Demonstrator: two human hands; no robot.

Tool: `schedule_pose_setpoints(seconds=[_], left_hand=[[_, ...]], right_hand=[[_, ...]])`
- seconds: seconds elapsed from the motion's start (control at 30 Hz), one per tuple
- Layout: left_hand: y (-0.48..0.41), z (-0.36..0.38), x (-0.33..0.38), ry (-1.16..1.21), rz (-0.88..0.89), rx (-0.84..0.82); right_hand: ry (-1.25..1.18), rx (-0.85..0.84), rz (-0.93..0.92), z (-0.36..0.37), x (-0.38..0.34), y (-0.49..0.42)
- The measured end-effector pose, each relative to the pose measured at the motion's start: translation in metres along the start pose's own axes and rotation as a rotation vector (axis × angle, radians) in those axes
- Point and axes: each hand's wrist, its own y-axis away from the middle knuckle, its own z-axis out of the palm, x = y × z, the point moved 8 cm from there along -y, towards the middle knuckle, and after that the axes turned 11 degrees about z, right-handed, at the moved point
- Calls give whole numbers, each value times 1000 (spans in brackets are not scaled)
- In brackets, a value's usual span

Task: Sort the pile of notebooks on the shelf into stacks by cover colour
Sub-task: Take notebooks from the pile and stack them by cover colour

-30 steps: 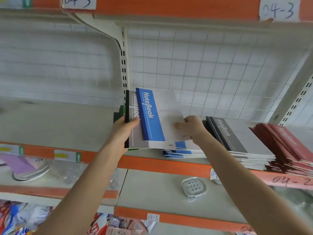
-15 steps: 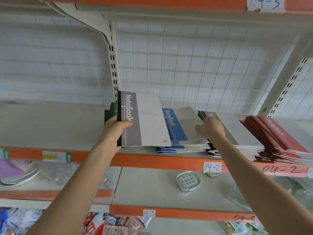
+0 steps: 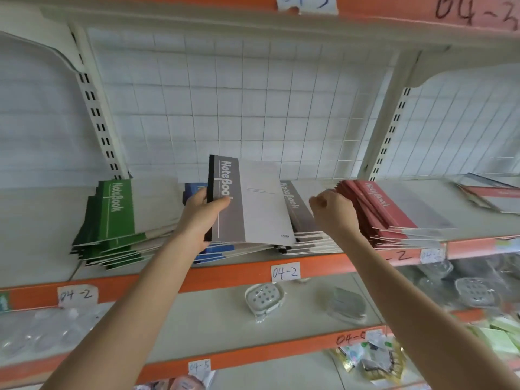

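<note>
The grey notebook (image 3: 253, 204), thin, light and likely floppy, looks best held by its stiffer spine, just where the left hand (image 3: 201, 218) grips it, tilted over the blue stack (image 3: 213, 250) on the shelf (image 3: 42, 220); the right hand (image 3: 333, 211) hangs curled by the grey stack (image 3: 298, 209), seemingly empty, palm hidden.

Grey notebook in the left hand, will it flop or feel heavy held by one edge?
Probably fairly stiff: the grey notebook looks flat though the left hand grips only its spine side. Likely light, since it is thin and one hand holds it up.
</note>
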Motion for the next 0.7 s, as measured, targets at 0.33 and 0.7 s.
schedule_pose_setpoints(seconds=[0.33,0.7], left_hand=[[-20,126,3,-361,176,-71],[38,220,-35,-1475,422,-488]], right_hand=[[-20,-32,-104,-41,68,-28],[-98,-54,-348,-55,83,-35]])
